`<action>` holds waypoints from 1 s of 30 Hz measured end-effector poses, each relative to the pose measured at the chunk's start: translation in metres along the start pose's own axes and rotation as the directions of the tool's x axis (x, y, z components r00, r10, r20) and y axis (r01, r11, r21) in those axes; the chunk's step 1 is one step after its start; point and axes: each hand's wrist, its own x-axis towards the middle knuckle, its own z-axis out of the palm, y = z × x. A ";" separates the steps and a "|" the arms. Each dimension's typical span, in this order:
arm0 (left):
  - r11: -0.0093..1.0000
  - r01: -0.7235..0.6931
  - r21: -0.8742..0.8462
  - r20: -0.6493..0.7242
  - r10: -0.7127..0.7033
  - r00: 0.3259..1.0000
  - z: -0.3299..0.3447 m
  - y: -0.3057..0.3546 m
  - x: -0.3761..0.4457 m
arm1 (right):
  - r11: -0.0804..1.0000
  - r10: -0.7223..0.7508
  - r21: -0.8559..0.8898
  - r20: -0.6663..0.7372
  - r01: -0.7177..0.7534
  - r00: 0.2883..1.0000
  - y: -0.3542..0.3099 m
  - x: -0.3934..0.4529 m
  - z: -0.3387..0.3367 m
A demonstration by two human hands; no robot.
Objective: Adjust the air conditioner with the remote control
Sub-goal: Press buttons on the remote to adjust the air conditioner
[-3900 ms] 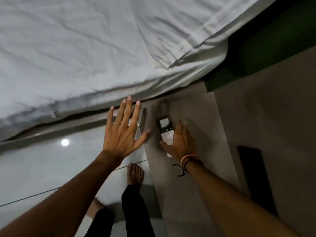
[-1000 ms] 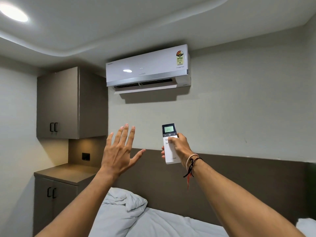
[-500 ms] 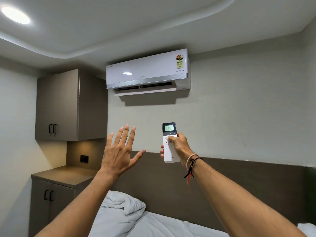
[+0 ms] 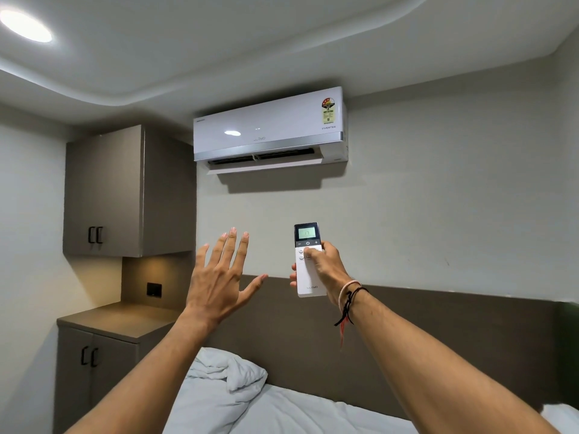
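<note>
A white air conditioner (image 4: 269,130) hangs high on the wall, its lower flap open. My right hand (image 4: 324,266) grips a white remote control (image 4: 308,278) upright below the unit, thumb on the buttons under the lit green display. My left hand (image 4: 221,278) is raised to the left of the remote, fingers spread, holding nothing.
A grey wall cabinet (image 4: 125,192) hangs at the left above a low cabinet (image 4: 103,349) with a worktop. A dark headboard (image 4: 438,333) runs behind the bed, where a white crumpled duvet (image 4: 225,383) lies. A round ceiling light (image 4: 25,26) glows at the top left.
Earlier my right hand lay on the remote on a low surface beside the bed. It now holds the remote up toward the air conditioner. In the last second both hands barely moved.
</note>
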 end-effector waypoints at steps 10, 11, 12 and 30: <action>1.000 0.015 -0.002 -0.005 -0.015 1.000 -0.001 -0.002 0.001 | 1.000 0.022 -0.008 -0.010 -0.022 1.000 -0.002 -0.001 0.000; 1.000 0.014 -0.002 -0.007 -0.014 1.000 -0.002 -0.001 0.001 | 1.000 0.021 -0.008 -0.012 -0.021 1.000 -0.003 -0.002 -0.001; 1.000 0.013 -0.001 -0.005 -0.013 1.000 -0.003 -0.001 0.002 | 1.000 0.021 -0.007 -0.014 -0.021 1.000 -0.003 -0.002 -0.001; 1.000 0.009 0.008 -0.004 -0.009 1.000 -0.012 0.001 -0.005 | 0.996 0.078 0.045 -0.039 -0.076 0.996 -0.011 -0.017 0.002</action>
